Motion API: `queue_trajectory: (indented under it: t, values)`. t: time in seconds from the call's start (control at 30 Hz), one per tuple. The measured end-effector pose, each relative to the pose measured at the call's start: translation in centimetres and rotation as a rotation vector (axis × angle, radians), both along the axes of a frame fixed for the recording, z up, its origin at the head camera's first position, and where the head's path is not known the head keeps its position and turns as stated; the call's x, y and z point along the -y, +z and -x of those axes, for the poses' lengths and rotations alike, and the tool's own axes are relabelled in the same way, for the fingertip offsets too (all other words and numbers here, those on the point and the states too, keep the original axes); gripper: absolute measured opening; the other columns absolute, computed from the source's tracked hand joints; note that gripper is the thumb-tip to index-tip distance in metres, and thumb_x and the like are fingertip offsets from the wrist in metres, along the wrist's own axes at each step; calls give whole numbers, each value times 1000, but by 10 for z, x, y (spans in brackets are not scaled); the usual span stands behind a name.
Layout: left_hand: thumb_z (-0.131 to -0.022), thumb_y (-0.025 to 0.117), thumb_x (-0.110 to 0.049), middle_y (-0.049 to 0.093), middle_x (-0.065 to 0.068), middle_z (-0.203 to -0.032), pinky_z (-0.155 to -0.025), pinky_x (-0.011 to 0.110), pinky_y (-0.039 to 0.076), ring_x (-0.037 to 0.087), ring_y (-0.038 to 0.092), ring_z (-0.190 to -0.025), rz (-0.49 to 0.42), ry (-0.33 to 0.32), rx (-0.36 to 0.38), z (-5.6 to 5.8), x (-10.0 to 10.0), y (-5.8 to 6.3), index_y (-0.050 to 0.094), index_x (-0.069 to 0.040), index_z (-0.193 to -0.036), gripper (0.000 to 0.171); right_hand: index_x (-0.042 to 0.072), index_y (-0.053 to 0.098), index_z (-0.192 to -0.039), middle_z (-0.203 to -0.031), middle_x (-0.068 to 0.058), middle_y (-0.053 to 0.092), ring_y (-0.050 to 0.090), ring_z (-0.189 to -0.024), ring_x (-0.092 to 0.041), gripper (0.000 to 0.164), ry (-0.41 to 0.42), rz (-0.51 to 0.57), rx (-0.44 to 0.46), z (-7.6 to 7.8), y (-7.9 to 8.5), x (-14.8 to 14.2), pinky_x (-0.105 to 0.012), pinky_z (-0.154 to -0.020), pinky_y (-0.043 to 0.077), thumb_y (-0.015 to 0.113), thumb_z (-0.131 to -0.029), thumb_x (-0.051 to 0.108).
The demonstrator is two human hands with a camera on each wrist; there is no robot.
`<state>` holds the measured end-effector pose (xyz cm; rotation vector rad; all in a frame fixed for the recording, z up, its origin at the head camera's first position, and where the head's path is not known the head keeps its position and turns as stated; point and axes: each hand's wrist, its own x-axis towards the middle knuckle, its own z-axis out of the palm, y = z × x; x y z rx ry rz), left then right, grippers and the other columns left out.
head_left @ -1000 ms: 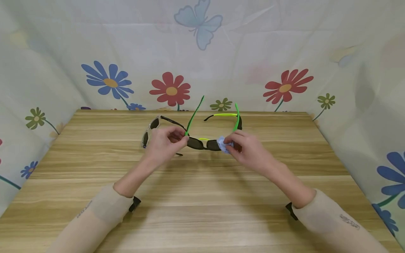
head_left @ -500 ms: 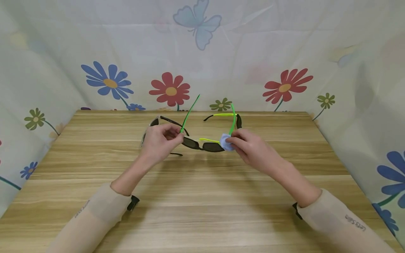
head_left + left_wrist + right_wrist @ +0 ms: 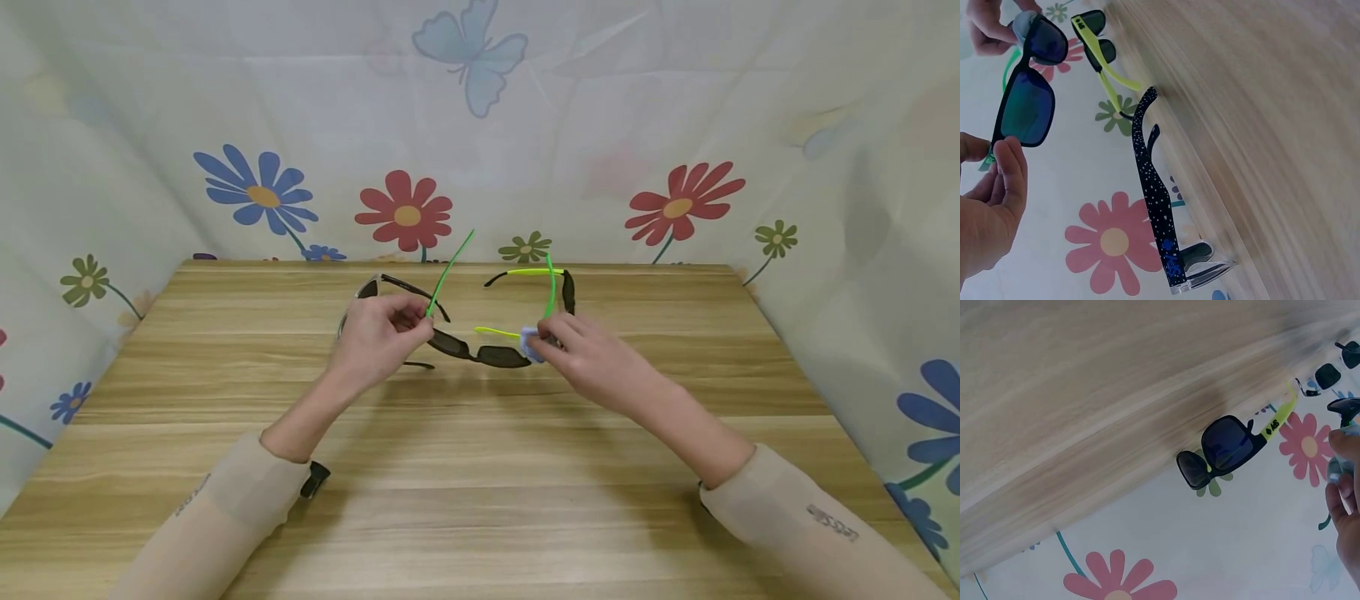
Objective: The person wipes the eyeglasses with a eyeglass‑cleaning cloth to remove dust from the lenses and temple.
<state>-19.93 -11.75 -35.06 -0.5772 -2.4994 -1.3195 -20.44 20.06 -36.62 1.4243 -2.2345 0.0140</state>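
Sunglasses with green temples and a black front (image 3: 501,357) are held up over the table between both hands. My left hand (image 3: 378,337) pinches them at the hinge on the left, one green temple rising past the fingers. In the left wrist view their lenses (image 3: 1027,107) look blue-green. My right hand (image 3: 592,354) pinches a light blue cloth (image 3: 531,343) around the lens at the other end. Behind them, sunglasses with yellow temples (image 3: 567,292) lie on the table. Partly hidden by my left hand is a clear-framed pair with black speckled temples (image 3: 1159,203).
The wooden table (image 3: 480,492) ends at a white curtain (image 3: 315,100) printed with flowers and a butterfly, which also hangs along both sides. A small black piece (image 3: 315,480) sticks out at the left sleeve's cuff.
The green-templed sunglasses have shifted slightly left and tilted, their right end lower. My left hand went a little left with them; the right hand moved the cloth about at the right lens.
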Motion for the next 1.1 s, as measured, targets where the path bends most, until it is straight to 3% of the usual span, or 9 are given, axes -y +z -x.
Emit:
queue_trajectory:
  t: [0.23,0.57,0.93,1.1]
  values:
    - [-89,72,-5,72,0,-81,-63,26,55,13,66,-71,-3,-18,22,0,-2,0,78,-6,-97,10,-2,73,-112,-109,-15,61,60,-96,-30,35,-16,-81,-104,-1,-1,0,-38,-79,53,86,-80,-2]
    - [-92,70,-10,70,1,-83,-64,30,55,14,65,-72,16,11,54,1,-1,-2,76,-5,-101,12,1,71,-115,-113,-10,62,56,-94,-26,32,15,-128,-181,-5,-1,-3,-35,-75,48,81,-85,0]
    - [-100,67,-17,72,0,-90,-72,35,55,15,66,-82,146,-27,77,9,3,-4,76,-7,-107,16,1,71,-116,-115,-8,65,57,-94,-25,38,52,-129,-173,-12,-4,-2,-33,-76,48,86,-81,1]
    - [-101,65,-14,73,5,-96,-72,37,54,19,65,-83,205,-57,71,11,3,-6,76,-4,-109,17,1,70,-116,-115,-8,64,58,-95,-24,37,53,-124,-128,-16,-3,1,-33,-78,49,85,-83,1]
